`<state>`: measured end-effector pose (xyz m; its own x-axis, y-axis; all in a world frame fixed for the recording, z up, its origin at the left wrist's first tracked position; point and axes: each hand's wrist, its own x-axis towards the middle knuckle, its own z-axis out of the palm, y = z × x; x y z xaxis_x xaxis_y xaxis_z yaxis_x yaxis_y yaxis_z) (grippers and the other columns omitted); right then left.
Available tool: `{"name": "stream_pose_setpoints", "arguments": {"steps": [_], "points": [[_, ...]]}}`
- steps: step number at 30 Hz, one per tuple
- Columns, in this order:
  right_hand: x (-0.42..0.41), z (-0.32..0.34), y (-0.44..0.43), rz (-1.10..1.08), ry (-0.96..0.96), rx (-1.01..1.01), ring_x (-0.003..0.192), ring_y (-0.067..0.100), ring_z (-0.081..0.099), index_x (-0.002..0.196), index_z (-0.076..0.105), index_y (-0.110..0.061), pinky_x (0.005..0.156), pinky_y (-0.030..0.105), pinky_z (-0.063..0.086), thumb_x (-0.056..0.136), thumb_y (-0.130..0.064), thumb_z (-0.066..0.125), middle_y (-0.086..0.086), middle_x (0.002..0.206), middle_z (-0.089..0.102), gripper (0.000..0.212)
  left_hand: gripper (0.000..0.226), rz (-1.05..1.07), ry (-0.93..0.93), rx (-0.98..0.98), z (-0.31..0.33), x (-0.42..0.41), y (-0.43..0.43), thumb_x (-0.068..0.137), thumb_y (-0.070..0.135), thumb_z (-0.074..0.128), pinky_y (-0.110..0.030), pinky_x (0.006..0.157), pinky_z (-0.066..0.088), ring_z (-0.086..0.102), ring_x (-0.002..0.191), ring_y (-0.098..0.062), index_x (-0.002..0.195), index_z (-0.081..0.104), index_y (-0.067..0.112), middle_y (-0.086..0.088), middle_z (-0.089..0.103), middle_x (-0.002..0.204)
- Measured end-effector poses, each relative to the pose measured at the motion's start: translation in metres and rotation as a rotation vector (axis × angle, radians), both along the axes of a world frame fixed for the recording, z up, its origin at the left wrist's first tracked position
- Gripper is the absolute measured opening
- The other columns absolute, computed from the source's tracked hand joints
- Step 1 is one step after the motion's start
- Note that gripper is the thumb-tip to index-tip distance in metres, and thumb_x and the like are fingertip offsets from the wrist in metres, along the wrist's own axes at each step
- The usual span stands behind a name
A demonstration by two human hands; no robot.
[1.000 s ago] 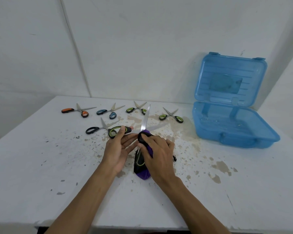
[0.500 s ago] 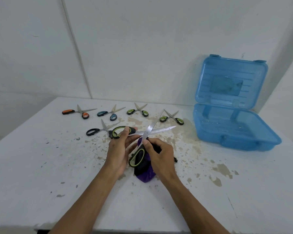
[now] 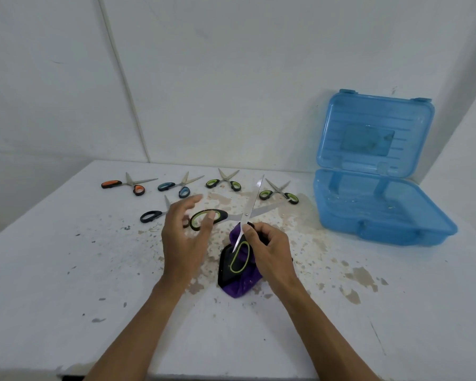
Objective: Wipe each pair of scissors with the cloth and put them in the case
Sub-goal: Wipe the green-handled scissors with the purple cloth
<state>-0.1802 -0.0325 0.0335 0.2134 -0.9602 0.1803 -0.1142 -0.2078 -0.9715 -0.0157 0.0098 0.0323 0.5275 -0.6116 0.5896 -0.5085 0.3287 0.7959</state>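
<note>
A large pair of black-and-green scissors (image 3: 242,215) is held spread wide open above the table. My right hand (image 3: 270,251) pinches it just below the pivot, with the purple-and-black cloth (image 3: 239,287) bunched under that hand. My left hand (image 3: 184,237) hovers with spread fingers beside the left handle loop, its thumb tip in front of the loop without gripping it. The open blue case (image 3: 382,232) stands at the right, its lid up against the wall, with no scissors seen inside.
Several smaller scissors lie along the back of the stained white table (image 3: 66,270): an orange pair (image 3: 124,184), a blue pair (image 3: 176,185), two green pairs (image 3: 223,182) (image 3: 279,193), and a black pair (image 3: 151,215) partly behind my left hand.
My left hand has let go of the scissors' left handle and spread its fingers. My right hand now holds the scissors alone near the pivot, with the blades still spread.
</note>
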Motion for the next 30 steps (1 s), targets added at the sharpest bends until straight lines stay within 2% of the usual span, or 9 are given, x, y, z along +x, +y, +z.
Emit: {"name": "stream_pose_setpoints", "arguments": {"steps": [5, 9, 12, 14, 17, 20, 22, 25, 30], "points": [[-0.009, 0.015, -0.005, 0.086, 0.112, -0.026, 0.053, 0.009, 0.058, 0.077, 0.07, -0.008, 0.053, 0.022, 0.046, 0.097, -0.036, 0.065, 0.003, 0.061, 0.066, 0.034, 0.056, -0.063, -0.884, -0.06, -0.002, 0.004, -0.007, 0.079, -0.002, 0.071, -0.046, 0.11, 0.042, 0.055, 0.129, -0.024, 0.133, 0.065, 0.01, -0.004, 0.063, 0.132], [-0.017, 0.024, -0.012, 0.177, 0.216, -0.013, 0.061, 0.016, 0.06, 0.078, 0.074, -0.012, 0.063, 0.034, 0.049, 0.096, -0.034, 0.066, 0.015, 0.074, 0.071, 0.029, 0.023, -0.012, -0.977, -0.157, -0.005, -0.002, -0.011, 0.094, 0.013, 0.074, -0.036, 0.081, 0.056, 0.068, 0.097, -0.023, 0.117, 0.075, 0.009, -0.005, 0.072, 0.111], [-0.02, 0.026, -0.011, 0.206, 0.124, 0.081, 0.069, 0.02, 0.064, 0.082, 0.078, -0.012, 0.071, 0.037, 0.051, 0.095, -0.035, 0.067, 0.017, 0.08, 0.074, 0.029, 0.019, -0.012, -0.953, -0.197, -0.005, -0.002, -0.012, 0.094, 0.009, 0.073, -0.029, 0.077, 0.057, 0.069, 0.091, -0.021, 0.113, 0.076, 0.005, -0.007, 0.072, 0.105], [-0.024, 0.027, -0.011, 0.16, -0.046, 0.222, 0.078, 0.022, 0.069, 0.087, 0.079, -0.011, 0.077, 0.038, 0.055, 0.095, -0.036, 0.066, 0.014, 0.086, 0.076, 0.03, 0.021, -0.063, -0.726, -0.168, -0.005, -0.004, -0.013, 0.091, 0.006, 0.076, -0.026, 0.078, 0.058, 0.07, 0.09, -0.016, 0.111, 0.076, 0.003, -0.006, 0.072, 0.101], [-0.029, 0.026, -0.015, 0.019, -0.23, 0.363, 0.088, 0.024, 0.069, 0.092, 0.078, -0.013, 0.077, 0.038, 0.056, 0.096, -0.04, 0.064, 0.009, 0.092, 0.076, 0.03, 0.019, -0.102, -0.098, -0.007, 0.004, -0.011, -0.009, 0.088, 0.015, 0.078, -0.018, 0.069, 0.057, 0.071, 0.077, -0.006, 0.106, 0.078, 0.008, -0.001, 0.076, 0.086], [-0.025, 0.023, -0.016, -0.031, -0.313, 0.309, 0.102, 0.022, 0.068, 0.109, 0.076, -0.018, 0.087, 0.038, 0.058, 0.095, -0.037, 0.064, 0.002, 0.104, 0.076, 0.027, 0.014, -0.264, 0.67, 0.211, 0.016, -0.014, -0.007, 0.091, 0.018, 0.075, -0.028, 0.068, 0.061, 0.071, 0.068, -0.018, 0.098, 0.08, 0.006, -0.012, 0.078, 0.086], [-0.019, 0.021, -0.011, -0.007, -0.339, 0.186, 0.11, 0.013, 0.066, 0.131, 0.066, -0.023, 0.091, 0.035, 0.058, 0.096, -0.027, 0.064, -0.006, 0.118, 0.072, 0.035, 0.014, -0.39, 0.963, 0.283, 0.018, -0.012, -0.006, 0.094, 0.017, 0.072, -0.034, 0.072, 0.062, 0.07, 0.069, -0.022, 0.096, 0.08, 0.006, -0.018, 0.077, 0.094], [-0.009, 0.015, -0.001, 0.014, -0.085, -0.198, 0.102, 0.001, 0.061, 0.138, 0.05, -0.033, 0.08, 0.021, 0.056, 0.101, -0.011, 0.057, -0.016, 0.114, 0.06, 0.044, 0.017, -0.475, 1.032, 0.296, 0.019, -0.011, -0.006, 0.097, 0.007, 0.065, -0.033, 0.07, 0.062, 0.072, 0.074, -0.021, 0.108, 0.074, -0.002, -0.019, 0.076, 0.1], [0.019, -0.006, -0.001, -0.051, 0.52, -0.693, 0.088, 0.022, 0.054, 0.138, 0.058, -0.013, 0.07, 0.04, 0.052, 0.096, -0.014, 0.038, 0.008, 0.105, 0.055, 0.046, 0.02, -0.514, 0.932, 0.287, 0.024, -0.017, 0.002, 0.097, -0.003, 0.059, -0.031, 0.072, 0.064, 0.077, 0.078, -0.019, 0.105, 0.075, 0.006, -0.013, 0.079, 0.092]]}}
